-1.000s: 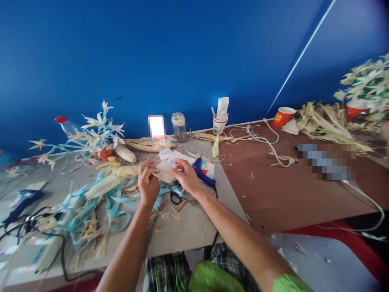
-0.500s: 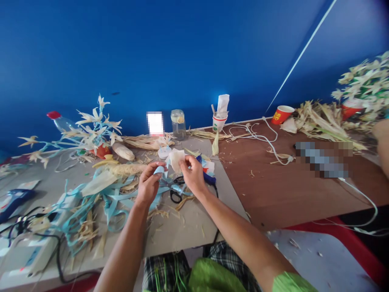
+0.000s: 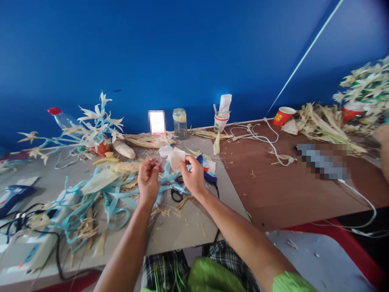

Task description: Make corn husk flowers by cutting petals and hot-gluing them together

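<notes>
My right hand [image 3: 193,175] pinches a pale, flat piece of corn husk [image 3: 176,159] between thumb and fingers. Left of it, my left hand [image 3: 148,179] is raised with its fingers curled towards the thumb; anything between the fingertips is too small to make out. Below and between the hands, scissors [image 3: 176,195] with black handles lie on the table, partly hidden by my right hand. Light blue ribbon [image 3: 117,206] lies in loops beside my left hand. A blue-handled tool [image 3: 210,178] with a cord rests just beyond my right hand.
Husk flowers [image 3: 100,121] on blue stems stand at the left, near a red-capped bottle [image 3: 65,120]. A glass jar [image 3: 180,125] and a paper cup [image 3: 220,123] stand along the wall. A power strip [image 3: 33,249] with cords lies front left. A pixelated device [image 3: 322,161] charges at right.
The light blue ribbon strip that my left hand held is gone from its fingers. My right hand keeps the husk piece in nearly the same place.
</notes>
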Motion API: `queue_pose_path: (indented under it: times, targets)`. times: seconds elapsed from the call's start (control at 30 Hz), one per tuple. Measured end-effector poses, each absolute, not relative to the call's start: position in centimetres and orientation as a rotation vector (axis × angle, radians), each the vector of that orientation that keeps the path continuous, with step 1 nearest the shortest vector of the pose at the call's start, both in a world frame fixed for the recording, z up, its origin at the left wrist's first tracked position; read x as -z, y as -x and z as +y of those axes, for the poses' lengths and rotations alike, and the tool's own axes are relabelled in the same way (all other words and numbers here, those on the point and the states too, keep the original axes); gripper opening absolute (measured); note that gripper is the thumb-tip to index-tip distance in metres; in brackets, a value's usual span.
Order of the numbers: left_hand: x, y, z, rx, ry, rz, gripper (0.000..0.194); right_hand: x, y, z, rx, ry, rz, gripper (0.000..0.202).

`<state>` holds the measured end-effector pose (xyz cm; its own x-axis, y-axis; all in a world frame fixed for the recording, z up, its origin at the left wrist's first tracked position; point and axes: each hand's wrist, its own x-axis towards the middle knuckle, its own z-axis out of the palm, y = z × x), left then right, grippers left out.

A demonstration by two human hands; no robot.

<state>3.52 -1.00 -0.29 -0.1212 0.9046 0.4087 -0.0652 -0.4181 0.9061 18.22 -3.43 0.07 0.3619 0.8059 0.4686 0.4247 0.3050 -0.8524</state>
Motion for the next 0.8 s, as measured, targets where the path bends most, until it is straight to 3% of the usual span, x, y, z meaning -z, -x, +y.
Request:
queue_pose_path:
  times: [0.23, 0.47, 0.8]
  targets:
    - [0.8, -4.6, -1.7, -1.207, -1.341, 0.874, 0.041, 0.0, -18.2, -3.5, -0.365, 1.317, -1.276, 0.012]
    - [1.3, -4.7, -1.5, -1.213, -1.258, 0.942, 0.025, -0.3, -17.9, -3.9, -0.488, 1.255, -1.317, 0.012]
    - [0.8, -4.6, -1.8, -1.052, -0.897, 0.663, 0.023, 0.3, -18.1, -2.8, -1.172, 1.063, -1.122, 0.023]
